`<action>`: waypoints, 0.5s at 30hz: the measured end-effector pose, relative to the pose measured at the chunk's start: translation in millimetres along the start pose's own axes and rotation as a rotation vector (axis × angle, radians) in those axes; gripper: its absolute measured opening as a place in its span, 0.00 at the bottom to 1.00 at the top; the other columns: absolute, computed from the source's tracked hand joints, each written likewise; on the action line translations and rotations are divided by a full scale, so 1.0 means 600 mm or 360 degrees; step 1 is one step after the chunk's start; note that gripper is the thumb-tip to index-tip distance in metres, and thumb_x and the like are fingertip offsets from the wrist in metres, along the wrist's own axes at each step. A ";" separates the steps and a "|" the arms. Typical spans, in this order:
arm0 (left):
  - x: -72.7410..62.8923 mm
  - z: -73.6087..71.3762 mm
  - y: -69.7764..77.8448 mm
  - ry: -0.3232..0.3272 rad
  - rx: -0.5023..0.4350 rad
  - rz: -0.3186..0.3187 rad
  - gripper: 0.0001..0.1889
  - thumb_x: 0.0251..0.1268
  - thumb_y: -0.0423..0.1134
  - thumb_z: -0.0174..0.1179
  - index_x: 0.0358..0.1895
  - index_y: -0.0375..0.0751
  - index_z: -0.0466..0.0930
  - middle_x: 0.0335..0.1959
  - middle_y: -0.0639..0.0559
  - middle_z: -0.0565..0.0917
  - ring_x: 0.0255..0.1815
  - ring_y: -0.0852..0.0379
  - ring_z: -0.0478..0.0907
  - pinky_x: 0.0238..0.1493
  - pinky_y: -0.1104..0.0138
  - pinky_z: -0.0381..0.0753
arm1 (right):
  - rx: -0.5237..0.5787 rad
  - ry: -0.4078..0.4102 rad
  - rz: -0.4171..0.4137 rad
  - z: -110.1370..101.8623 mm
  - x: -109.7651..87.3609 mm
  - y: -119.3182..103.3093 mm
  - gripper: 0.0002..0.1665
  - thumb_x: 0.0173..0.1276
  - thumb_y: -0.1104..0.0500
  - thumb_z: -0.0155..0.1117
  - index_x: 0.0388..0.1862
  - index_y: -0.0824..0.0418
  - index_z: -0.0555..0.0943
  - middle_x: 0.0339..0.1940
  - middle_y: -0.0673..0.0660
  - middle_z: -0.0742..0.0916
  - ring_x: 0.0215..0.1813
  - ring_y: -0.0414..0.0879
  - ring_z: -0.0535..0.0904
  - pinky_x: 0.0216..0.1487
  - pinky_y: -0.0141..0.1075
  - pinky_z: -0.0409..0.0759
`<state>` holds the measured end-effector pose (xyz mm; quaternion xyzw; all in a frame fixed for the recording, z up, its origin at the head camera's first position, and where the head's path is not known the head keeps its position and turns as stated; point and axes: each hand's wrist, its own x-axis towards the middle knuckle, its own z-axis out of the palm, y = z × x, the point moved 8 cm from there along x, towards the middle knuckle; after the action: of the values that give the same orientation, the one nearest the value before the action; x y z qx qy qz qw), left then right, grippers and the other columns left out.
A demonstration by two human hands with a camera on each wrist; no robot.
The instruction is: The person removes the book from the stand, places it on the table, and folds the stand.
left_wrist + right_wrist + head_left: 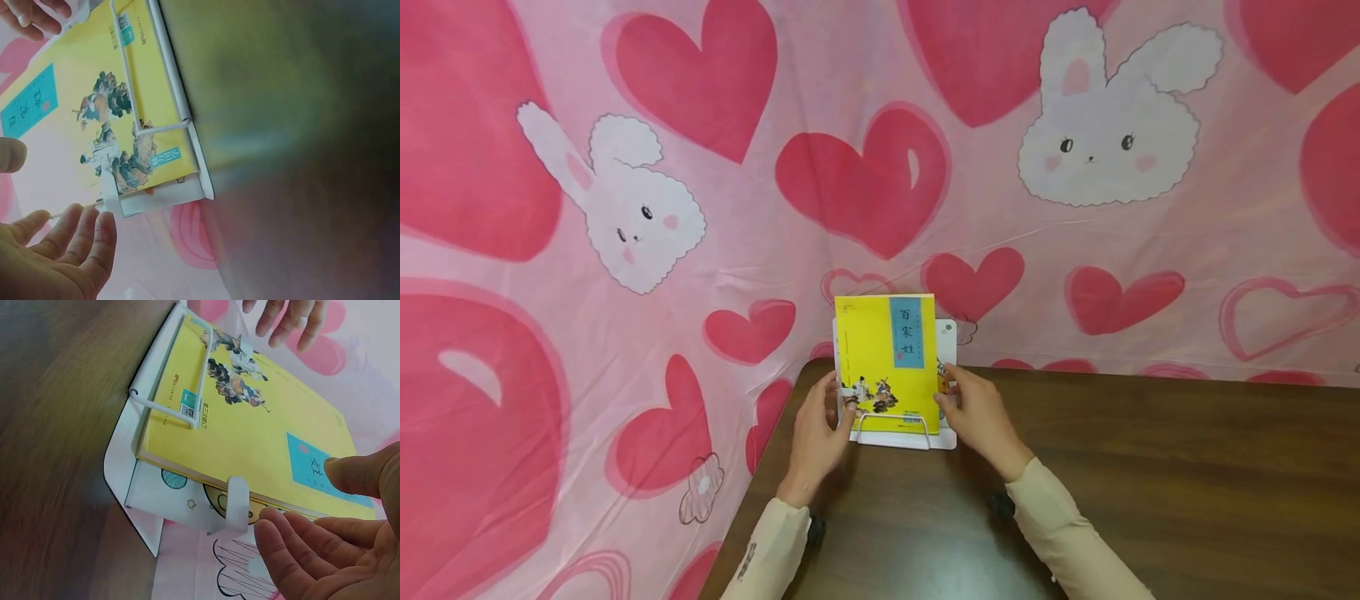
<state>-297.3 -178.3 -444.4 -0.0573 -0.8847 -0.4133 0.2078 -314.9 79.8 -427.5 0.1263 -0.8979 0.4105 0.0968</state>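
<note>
A yellow book with a blue title panel stands leaning on a white book stand. A white wire bar crosses the lower front of its cover. My left hand is at the book's left side, fingers loosely extended by the edge and thumb toward the cover. At the right side is my right hand, its fingertips close to the page edge and its thumb over the cover. White side clips, one in the left wrist view and one in the right, overlap the book's edges.
The stand is on a dark wooden table, near its back left corner. A pink cloth with hearts and rabbit faces hangs behind and to the left. The stand's back panel carries cartoon drawings.
</note>
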 end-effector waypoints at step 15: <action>0.024 0.005 -0.011 0.0040 -0.0039 -0.0052 0.31 0.68 0.38 0.68 0.73 0.41 0.71 0.61 0.41 0.82 0.62 0.40 0.82 0.61 0.49 0.84 | 0.0088 0.0076 0.0059 0.013 0.019 0.014 0.30 0.71 0.61 0.70 0.69 0.71 0.77 0.55 0.68 0.89 0.54 0.59 0.88 0.60 0.52 0.86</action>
<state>-313.3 -181.2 -444.7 -0.0402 -0.8778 -0.4281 0.2113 -328.7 77.5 -435.4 0.1025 -0.8859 0.4396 0.1070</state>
